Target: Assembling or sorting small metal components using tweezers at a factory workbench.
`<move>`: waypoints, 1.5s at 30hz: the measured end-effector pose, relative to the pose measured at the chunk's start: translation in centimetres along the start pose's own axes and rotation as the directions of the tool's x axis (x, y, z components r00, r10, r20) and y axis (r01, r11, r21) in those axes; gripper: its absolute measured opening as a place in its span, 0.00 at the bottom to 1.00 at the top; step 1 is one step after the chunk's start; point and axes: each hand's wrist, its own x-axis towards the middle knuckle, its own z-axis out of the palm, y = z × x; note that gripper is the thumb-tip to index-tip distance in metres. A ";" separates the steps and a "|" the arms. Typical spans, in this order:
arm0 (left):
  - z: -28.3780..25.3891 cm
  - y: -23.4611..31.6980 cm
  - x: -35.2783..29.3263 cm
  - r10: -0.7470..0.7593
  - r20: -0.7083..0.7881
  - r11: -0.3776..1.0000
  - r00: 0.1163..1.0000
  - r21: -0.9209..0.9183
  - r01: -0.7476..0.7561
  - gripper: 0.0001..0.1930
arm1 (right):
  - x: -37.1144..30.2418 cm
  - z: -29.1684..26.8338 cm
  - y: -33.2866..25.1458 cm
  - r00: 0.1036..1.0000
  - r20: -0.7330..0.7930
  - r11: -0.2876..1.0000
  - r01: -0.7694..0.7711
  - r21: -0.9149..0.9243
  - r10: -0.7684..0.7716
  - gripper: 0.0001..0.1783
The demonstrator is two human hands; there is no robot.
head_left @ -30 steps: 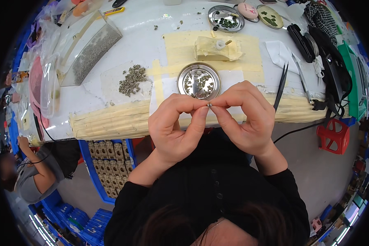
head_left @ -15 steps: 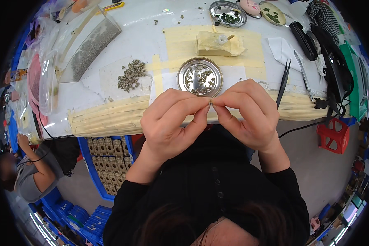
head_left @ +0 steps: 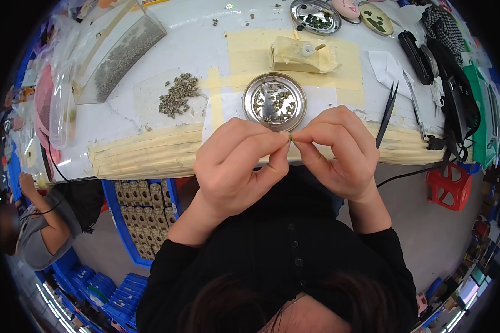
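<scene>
Near the front edge of the desk (head_left: 150, 161), both hands are meeting in the middle of the view. The left hand (head_left: 233, 166) and the right hand (head_left: 339, 150) are pinching one tiny metal part (head_left: 290, 136) between thumb and forefinger tips, so each grip is closed on this same part from its own side. The part is too small to tell its shape; it is hanging in the air just near the round metal dish (head_left: 274, 101), not touching it.

Compared with half a second ago, the hands are staying in almost the same pose, with fingertips still together; only they are sitting a little more to the right of the dish, and the pinch point is now just below its near rim.

The dish is holding a few small grey pieces and is resting on pale tape strips. To its left, a loose pile of small grey parts (head_left: 179, 95) is lying on a clear sheet. Farther left, a clear bag of grey parts (head_left: 122, 53) is lying tilted. Far from the hands, a folded yellowish packet (head_left: 300, 55) is sitting beyond the dish. To the right, black tweezers (head_left: 388, 111) are lying on the desk, apart from the right hand.

At the left edge, another person (head_left: 44, 222) is sitting lower down.
</scene>
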 end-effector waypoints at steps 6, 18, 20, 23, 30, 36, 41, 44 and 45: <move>-0.1 -0.2 0.0 0.151 0.034 0.978 0.988 0.143 -0.154 0.13 | 0.2 -0.2 0.3 0.998 0.040 0.997 0.054 -0.063 -0.052 0.13; 0.2 -0.5 -0.1 0.052 -0.002 0.997 0.999 -0.060 -0.053 0.11 | 0.0 -0.2 -0.2 0.998 0.049 0.997 -0.051 0.063 0.048 0.11; 0.2 -0.4 -0.2 -0.018 0.004 0.993 1.000 -0.113 0.019 0.10 | 0.0 -0.3 -0.2 0.997 0.047 0.995 -0.062 0.079 0.059 0.11; 0.3 -0.1 -0.4 -0.121 0.000 0.977 0.993 -0.176 0.119 0.09 | 0.0 -0.3 -0.3 0.996 0.048 0.992 -0.086 0.095 0.082 0.11; 0.3 -0.2 -0.4 -0.162 0.016 0.962 0.987 -0.218 0.162 0.07 | 0.2 -0.5 -0.4 0.990 0.047 0.983 -0.139 0.116 0.134 0.10; 0.1 0.4 -0.9 -0.543 0.220 0.602 0.810 -0.571 0.558 0.03 | -0.1 -1.4 -0.2 0.965 0.075 0.966 -0.254 0.046 0.250 0.09; 0.2 0.5 -0.8 -0.633 0.318 0.376 0.706 -0.671 0.639 0.03 | -1.0 -1.9 0.5 0.941 0.093 0.944 -0.315 -0.099 0.324 0.08; 0.3 -0.2 -1.1 -0.606 0.312 0.381 0.732 -0.693 0.612 0.04 | -1.6 -2.4 0.8 0.933 0.090 0.927 -0.328 -0.182 0.348 0.07; 0.2 -0.2 -1.1 -0.607 0.313 0.386 0.730 -0.687 0.616 0.04 | -1.8 -2.5 1.0 0.937 0.098 0.930 -0.312 -0.195 0.335 0.07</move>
